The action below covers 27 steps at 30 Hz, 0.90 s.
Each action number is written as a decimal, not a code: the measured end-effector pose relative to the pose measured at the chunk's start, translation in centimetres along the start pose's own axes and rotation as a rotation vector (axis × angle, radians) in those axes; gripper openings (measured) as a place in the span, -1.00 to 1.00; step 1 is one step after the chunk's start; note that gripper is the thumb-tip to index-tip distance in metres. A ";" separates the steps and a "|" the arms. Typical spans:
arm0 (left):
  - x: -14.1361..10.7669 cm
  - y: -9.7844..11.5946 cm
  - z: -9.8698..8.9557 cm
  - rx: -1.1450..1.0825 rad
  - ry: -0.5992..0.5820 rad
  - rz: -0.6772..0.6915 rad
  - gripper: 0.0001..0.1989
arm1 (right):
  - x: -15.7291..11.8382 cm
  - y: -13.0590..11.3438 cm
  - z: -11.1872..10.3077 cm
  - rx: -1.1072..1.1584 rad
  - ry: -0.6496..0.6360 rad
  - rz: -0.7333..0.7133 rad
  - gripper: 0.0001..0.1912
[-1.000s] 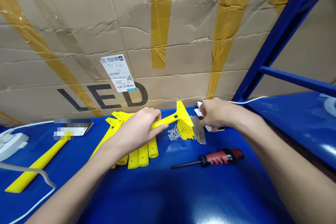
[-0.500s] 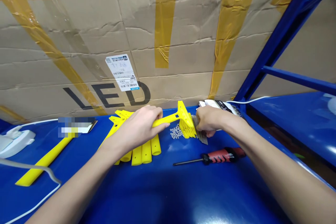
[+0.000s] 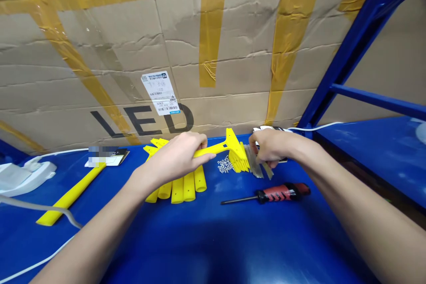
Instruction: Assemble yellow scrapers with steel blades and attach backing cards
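Note:
My left hand (image 3: 179, 153) is wrapped round the shaft of a yellow scraper handle (image 3: 229, 144), whose wide head points right. Under that head stands a row of yellow plastic pieces (image 3: 238, 162). My right hand (image 3: 269, 146) pinches a thin grey metal blade (image 3: 268, 171), held slightly apart from a stack of similar blades (image 3: 254, 166). Small silver screws (image 3: 224, 165) lie heaped left of the yellow pieces. Several more yellow handles (image 3: 183, 188) rest beneath and beside my left hand, partly covered by it. A red and black screwdriver (image 3: 279, 193) lies in front of my right hand.
A big taped cardboard box (image 3: 233, 75) walls off the back of the blue tabletop (image 3: 233, 244). At left are a yellow-handled scraper (image 3: 73, 193), a white device (image 3: 26, 179) and cables. Black-and-white packaging (image 3: 284, 129) sits behind my right hand; a blue metal frame (image 3: 349, 53) rises at right.
My right hand has shifted slightly right, and a blade in its fingers now stands apart from the stack. My left hand keeps its hold on the handle. The camera view has shifted a little.

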<state>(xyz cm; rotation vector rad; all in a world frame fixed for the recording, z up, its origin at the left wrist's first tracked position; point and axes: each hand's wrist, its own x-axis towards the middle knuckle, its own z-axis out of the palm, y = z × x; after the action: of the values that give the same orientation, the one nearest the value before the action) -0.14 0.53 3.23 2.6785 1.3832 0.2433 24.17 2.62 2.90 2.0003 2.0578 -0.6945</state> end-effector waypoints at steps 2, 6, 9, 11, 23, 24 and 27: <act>-0.3 -0.1 -0.8 -0.006 -0.052 0.008 -0.65 | -0.9 0.0 -0.7 -0.029 0.042 -0.036 -0.63; -1.0 -0.4 -2.1 0.007 -0.146 -0.005 -0.71 | -2.6 0.1 -1.8 0.041 0.197 -0.142 -0.33; -1.3 -0.7 -2.6 0.026 -0.159 -0.050 -0.67 | -2.6 0.3 -2.0 0.309 0.210 -0.233 -0.28; -1.4 -0.9 -2.6 0.025 -0.179 -0.055 -0.64 | -2.0 0.4 -1.8 0.509 0.149 -0.276 -0.43; -1.4 -0.9 -2.9 -0.035 -0.257 -0.042 -0.63 | -0.1 -1.1 0.0 0.873 0.080 -0.350 -0.85; -1.4 -1.0 -2.8 -0.033 -0.258 -0.044 -0.63 | -0.1 -1.2 0.1 0.876 0.063 -0.355 -0.88; -1.3 -1.3 -2.6 -0.033 -0.270 -0.034 -0.64 | 0.1 -1.2 0.4 0.870 0.027 -0.419 -0.93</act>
<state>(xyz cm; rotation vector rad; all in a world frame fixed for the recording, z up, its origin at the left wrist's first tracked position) -2.46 0.29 5.46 2.5431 1.3261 -0.0956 22.89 2.58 2.74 1.8908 2.4719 -1.9196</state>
